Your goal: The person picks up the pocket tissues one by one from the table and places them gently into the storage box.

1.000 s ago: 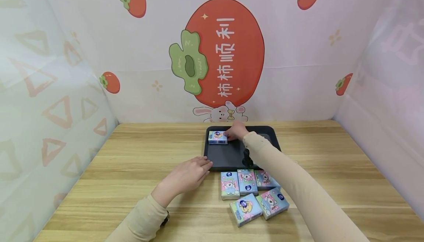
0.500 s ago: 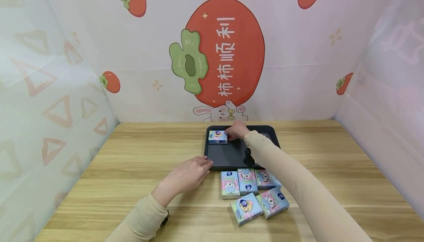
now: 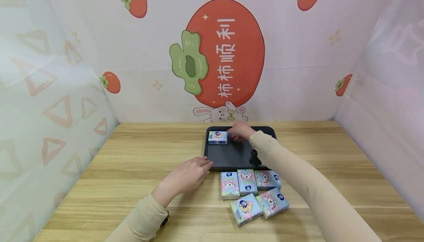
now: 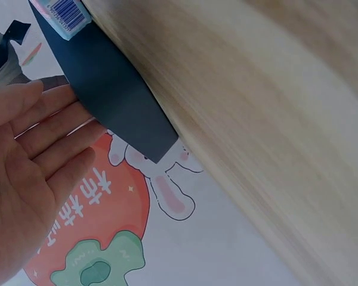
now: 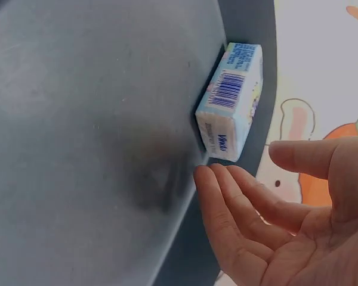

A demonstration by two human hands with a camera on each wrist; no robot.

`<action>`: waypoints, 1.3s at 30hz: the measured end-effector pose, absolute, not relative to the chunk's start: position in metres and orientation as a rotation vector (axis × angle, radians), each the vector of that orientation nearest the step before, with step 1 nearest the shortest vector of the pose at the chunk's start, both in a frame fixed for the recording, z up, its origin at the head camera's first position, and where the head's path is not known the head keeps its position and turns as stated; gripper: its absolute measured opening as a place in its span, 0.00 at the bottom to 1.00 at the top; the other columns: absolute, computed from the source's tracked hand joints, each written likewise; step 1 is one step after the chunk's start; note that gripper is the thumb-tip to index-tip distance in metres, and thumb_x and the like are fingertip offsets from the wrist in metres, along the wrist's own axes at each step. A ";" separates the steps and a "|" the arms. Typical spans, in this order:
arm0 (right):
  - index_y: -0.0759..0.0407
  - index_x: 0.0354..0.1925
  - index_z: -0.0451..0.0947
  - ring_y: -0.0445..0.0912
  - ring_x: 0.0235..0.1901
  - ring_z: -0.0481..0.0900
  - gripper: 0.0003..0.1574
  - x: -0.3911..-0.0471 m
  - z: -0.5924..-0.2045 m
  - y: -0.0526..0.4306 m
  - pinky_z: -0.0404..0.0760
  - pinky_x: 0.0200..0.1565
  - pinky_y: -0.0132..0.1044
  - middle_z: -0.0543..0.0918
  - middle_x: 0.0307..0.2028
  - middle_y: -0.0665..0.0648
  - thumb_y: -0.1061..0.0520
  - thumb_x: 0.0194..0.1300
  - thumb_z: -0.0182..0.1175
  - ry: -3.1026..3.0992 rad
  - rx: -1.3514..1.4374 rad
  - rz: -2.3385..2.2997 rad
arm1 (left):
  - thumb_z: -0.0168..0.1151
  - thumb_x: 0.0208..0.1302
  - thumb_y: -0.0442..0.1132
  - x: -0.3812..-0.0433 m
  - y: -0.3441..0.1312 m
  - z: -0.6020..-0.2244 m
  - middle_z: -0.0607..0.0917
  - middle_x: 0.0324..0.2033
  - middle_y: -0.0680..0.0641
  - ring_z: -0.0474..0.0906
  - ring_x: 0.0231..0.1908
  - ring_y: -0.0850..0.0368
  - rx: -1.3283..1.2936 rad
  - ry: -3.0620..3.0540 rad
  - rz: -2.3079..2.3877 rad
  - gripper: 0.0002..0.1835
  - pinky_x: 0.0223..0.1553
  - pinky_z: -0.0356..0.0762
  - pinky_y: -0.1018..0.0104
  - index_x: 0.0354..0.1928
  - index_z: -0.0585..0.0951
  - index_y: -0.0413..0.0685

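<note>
A small pack of tissues (image 3: 218,138) lies in the far left corner of a dark grey tray (image 3: 218,161). My right hand (image 3: 241,130) hovers over the tray, just right of that pack. In the right wrist view the fingers are extended, thumb apart, and nothing is between them; the fingertips are near the end of the tissue pack (image 5: 230,101). My left hand (image 3: 190,172) has its straight fingers at the tray's near left corner. The left wrist view shows the left palm (image 4: 24,167) with fingertips against the tray wall (image 4: 113,89).
In front of the tray, several more tissue packs lie flat: one with a bear print (image 3: 229,185), a duck-print one (image 3: 246,209), and others beside them. The wooden table (image 3: 149,142) is bounded by printed cloth walls (image 3: 298,87) at the back and sides.
My right hand has let go of the tissue pack in the tray's corner and moved slightly right, fingers loosened. The left hand has stayed at the tray's edge.
</note>
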State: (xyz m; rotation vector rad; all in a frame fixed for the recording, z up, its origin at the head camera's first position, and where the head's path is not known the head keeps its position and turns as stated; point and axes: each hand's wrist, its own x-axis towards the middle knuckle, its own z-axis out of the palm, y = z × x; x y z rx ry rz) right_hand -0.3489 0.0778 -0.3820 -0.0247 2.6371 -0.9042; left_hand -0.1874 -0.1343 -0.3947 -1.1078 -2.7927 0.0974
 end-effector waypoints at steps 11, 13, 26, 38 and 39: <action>0.67 0.44 0.82 0.55 0.38 0.83 0.20 -0.322 -0.357 0.088 0.86 0.44 0.44 0.85 0.40 0.64 0.51 0.66 0.59 2.672 -0.186 -0.821 | 0.52 0.71 0.43 -0.187 -0.134 -0.396 0.81 0.55 0.43 0.75 0.59 0.50 -1.104 -2.803 0.094 0.19 0.63 0.72 0.58 0.57 0.78 0.42; 0.67 0.44 0.82 0.56 0.39 0.83 0.20 -0.315 -0.353 0.089 0.86 0.44 0.44 0.85 0.41 0.64 0.51 0.66 0.59 2.680 -0.221 -0.824 | 0.51 0.71 0.43 -0.187 -0.134 -0.395 0.81 0.55 0.43 0.75 0.59 0.50 -1.102 -2.808 0.094 0.19 0.64 0.71 0.58 0.57 0.78 0.42; 0.62 0.38 0.84 0.47 0.31 0.81 0.15 -0.283 -0.338 0.106 0.84 0.38 0.39 0.85 0.34 0.60 0.51 0.66 0.59 2.735 -0.437 -0.793 | 0.52 0.70 0.43 -0.187 -0.135 -0.395 0.81 0.55 0.43 0.75 0.59 0.49 -1.111 -2.803 0.096 0.19 0.63 0.72 0.57 0.57 0.78 0.42; 0.56 0.35 0.83 0.43 0.28 0.76 0.14 -0.258 -0.331 0.119 0.75 0.30 0.33 0.83 0.27 0.55 0.47 0.66 0.59 2.755 -0.512 -0.751 | 0.52 0.70 0.42 -0.188 -0.135 -0.393 0.81 0.55 0.42 0.75 0.58 0.49 -1.120 -2.785 0.090 0.18 0.63 0.72 0.57 0.57 0.78 0.41; 0.56 0.35 0.83 0.43 0.28 0.76 0.14 -0.256 -0.330 0.120 0.76 0.30 0.33 0.83 0.27 0.55 0.47 0.66 0.59 2.756 -0.519 -0.755 | 0.52 0.70 0.42 -0.188 -0.135 -0.393 0.81 0.55 0.42 0.76 0.58 0.49 -1.120 -2.785 0.092 0.18 0.62 0.73 0.57 0.56 0.78 0.41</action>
